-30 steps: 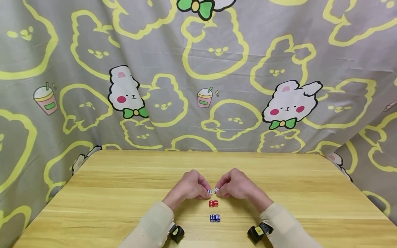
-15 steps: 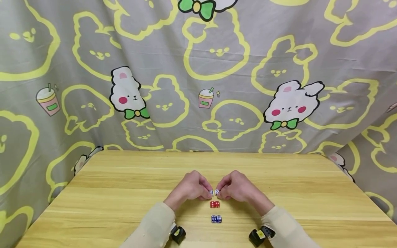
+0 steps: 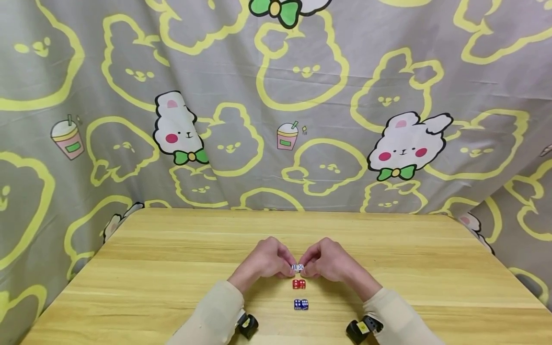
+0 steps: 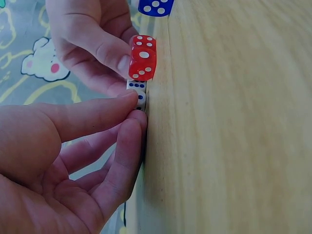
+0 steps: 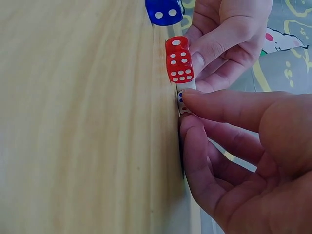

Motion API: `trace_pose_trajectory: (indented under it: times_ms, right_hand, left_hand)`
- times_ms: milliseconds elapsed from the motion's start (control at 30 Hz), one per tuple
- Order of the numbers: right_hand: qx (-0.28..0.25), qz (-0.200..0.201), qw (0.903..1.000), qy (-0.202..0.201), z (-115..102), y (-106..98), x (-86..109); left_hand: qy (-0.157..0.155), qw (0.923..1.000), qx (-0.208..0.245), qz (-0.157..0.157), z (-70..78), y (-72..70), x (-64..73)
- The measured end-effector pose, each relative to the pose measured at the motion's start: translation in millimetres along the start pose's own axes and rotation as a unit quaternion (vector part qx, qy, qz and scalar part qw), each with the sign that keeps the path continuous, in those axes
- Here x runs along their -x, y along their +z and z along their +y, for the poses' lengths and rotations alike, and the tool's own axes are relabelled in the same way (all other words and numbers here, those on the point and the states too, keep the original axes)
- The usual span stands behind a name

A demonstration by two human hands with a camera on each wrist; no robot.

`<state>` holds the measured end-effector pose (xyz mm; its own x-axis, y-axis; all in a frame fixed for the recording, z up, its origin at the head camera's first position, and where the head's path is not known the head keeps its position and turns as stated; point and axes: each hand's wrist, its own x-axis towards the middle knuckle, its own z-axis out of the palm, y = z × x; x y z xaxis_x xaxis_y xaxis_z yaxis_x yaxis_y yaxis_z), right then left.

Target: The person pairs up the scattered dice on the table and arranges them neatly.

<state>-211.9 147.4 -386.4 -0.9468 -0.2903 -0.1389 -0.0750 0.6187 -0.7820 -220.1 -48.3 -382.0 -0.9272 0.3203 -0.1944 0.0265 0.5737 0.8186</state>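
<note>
Two white dice with blue pips sit side by side at the centre of the table. My left hand [image 3: 269, 258] pinches the left white die [image 3: 294, 267] between thumb and fingertips. Its neighbour, the right white die [image 3: 301, 267], is pinched the same way by my right hand [image 3: 327, 259]. Both wrist views show fingertips covering much of the white dice. Just nearer to me lies a pair of red dice [image 3: 299, 284], set against each other. Nearer still is a pair of blue dice [image 3: 301, 304], in line with the red ones.
The wooden table [image 3: 172, 258] spreads out around the dice. Behind it hangs a grey curtain [image 3: 241, 86] with yellow cartoon outlines. Black wrist cameras [image 3: 247, 326] are strapped under both sleeves, low over the table.
Both hands have brought the white dice together; the gap between the two dice has closed. The red and blue dice keep their places on the table.
</note>
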Motion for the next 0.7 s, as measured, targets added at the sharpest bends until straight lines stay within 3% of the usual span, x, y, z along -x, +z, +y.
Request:
trace_pose_trajectory:
  times_ms: [700]
  right_hand:
    - [-0.003,-0.004,1.0,0.002,1.6,-0.4,-0.4]
  left_hand:
    - [0.007,1.0,-0.005,0.0,-0.8,0.7,-0.5]
